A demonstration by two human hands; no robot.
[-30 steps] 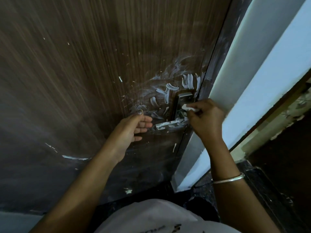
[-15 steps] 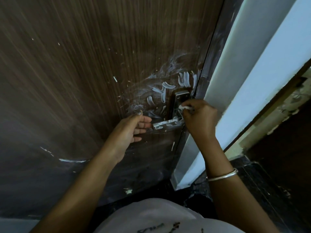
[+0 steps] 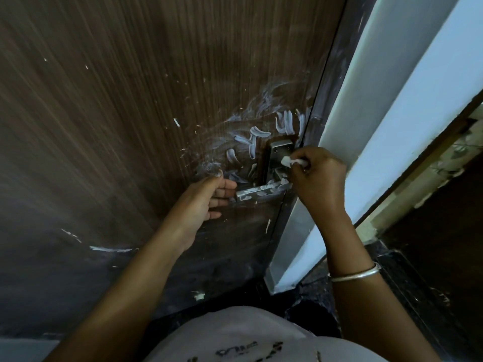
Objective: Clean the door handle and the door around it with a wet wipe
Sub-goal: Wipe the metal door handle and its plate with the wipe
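At the lever's left end my left hand (image 3: 206,198) has stayed put, fingers loose and nearly straight, thumb on the brown door (image 3: 130,126), holding nothing. The door handle (image 3: 258,192), streaked white, juts just right of those fingertips, with white smears (image 3: 251,142) on the wood above. My right hand (image 3: 317,178) pinches the bunched wet wipe (image 3: 287,161) — it has crept slightly higher up the metal backplate (image 3: 279,150) than a second ago. Further right stand a pale door frame (image 3: 392,126) and dark floor (image 3: 405,270); a silver bangle (image 3: 355,275) circles that wrist. Dark writing on my shirt (image 3: 235,335) — unreadable.
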